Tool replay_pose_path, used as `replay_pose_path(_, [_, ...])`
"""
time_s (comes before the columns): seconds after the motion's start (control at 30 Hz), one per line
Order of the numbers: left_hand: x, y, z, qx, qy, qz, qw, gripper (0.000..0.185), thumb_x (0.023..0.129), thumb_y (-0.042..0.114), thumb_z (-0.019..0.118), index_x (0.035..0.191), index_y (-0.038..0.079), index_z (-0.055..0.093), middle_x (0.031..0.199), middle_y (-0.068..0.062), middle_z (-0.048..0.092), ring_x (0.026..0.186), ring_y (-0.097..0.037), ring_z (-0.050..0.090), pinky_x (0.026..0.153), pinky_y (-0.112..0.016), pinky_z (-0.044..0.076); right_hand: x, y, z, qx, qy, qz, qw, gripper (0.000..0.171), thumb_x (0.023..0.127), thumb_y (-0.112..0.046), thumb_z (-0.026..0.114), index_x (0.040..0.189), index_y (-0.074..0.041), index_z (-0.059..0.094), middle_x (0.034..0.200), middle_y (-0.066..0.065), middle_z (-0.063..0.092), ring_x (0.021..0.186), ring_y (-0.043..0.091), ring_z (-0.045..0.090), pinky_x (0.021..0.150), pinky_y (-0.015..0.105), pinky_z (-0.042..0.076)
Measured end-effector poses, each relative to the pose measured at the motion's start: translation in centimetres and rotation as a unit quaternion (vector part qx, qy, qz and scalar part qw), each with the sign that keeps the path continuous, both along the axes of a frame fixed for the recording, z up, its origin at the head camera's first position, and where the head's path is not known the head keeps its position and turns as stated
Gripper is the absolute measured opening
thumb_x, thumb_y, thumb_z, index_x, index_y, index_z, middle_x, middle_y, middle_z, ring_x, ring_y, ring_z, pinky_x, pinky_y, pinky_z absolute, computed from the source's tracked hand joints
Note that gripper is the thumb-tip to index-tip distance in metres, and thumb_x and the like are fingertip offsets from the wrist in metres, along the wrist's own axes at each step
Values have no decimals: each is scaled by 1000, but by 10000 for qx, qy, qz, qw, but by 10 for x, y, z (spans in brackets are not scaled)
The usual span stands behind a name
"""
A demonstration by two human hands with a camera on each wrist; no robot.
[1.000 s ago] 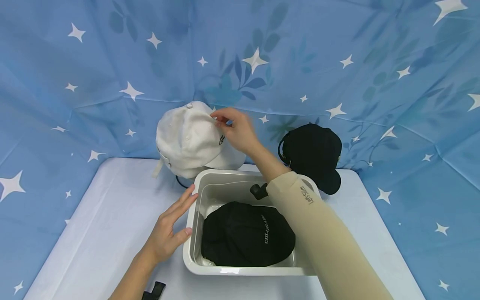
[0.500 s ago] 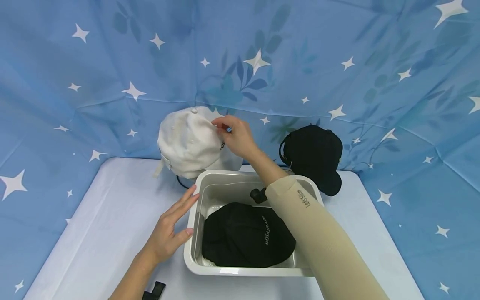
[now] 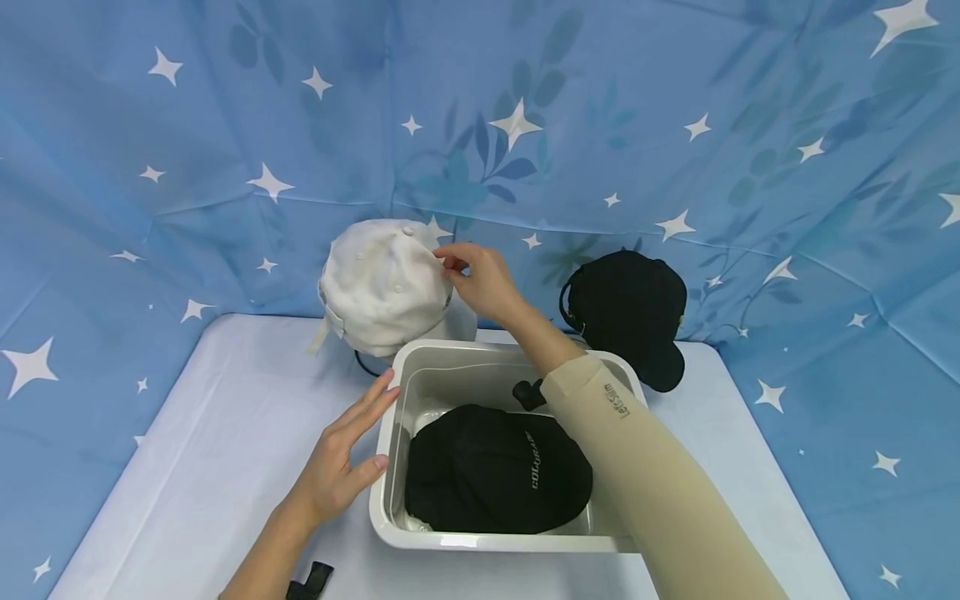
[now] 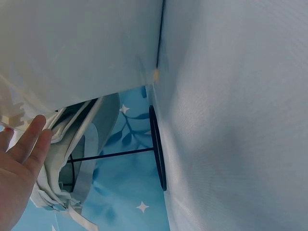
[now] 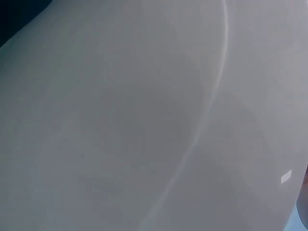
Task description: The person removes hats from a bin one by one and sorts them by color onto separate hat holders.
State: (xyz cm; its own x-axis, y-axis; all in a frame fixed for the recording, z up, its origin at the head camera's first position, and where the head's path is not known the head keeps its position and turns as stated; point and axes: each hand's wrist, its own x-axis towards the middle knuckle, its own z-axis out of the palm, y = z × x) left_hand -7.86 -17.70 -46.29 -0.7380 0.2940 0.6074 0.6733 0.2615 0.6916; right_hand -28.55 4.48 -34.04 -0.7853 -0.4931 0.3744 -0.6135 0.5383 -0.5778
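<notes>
My right hand (image 3: 486,285) pinches the crown of a white baseball cap (image 3: 382,287) between thumb and fingers, behind the basin. The cap's brim points to the right, and my hand hides most of its lettering. In the left wrist view the white cap (image 4: 53,159) sits over a thin black wire stand (image 4: 158,149) with a ring base. My left hand (image 3: 337,471) has its fingers extended, with the fingertips on the left rim of a pale grey plastic basin (image 3: 517,543). Inside the basin lies a black cap (image 3: 487,471) with white lettering.
At the back right stands another black cap (image 3: 626,304), brim downward. A small black object (image 3: 528,394) shows beside my sleeve over the basin. A black strap-like piece (image 3: 311,581) is near the left forearm. Starry blue cloth (image 3: 315,125) hangs behind the white table (image 3: 202,450).
The white cap has turned on its stand under my right hand: its top button has shifted right and the lettering has mostly turned out of sight. My left hand stays on the rim.
</notes>
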Motion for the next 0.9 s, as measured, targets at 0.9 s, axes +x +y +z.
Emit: replay_pose_path(0.9, [-1,1,0,15,76,-18,10000,71,85,14,60,154,0,49,166,-20,36,153,-27,37,122,-25,28,34,44,55,234,226,147,9994,34,100,-9,69,134,-5,70,117,8,74,102,21,69,83,36,58])
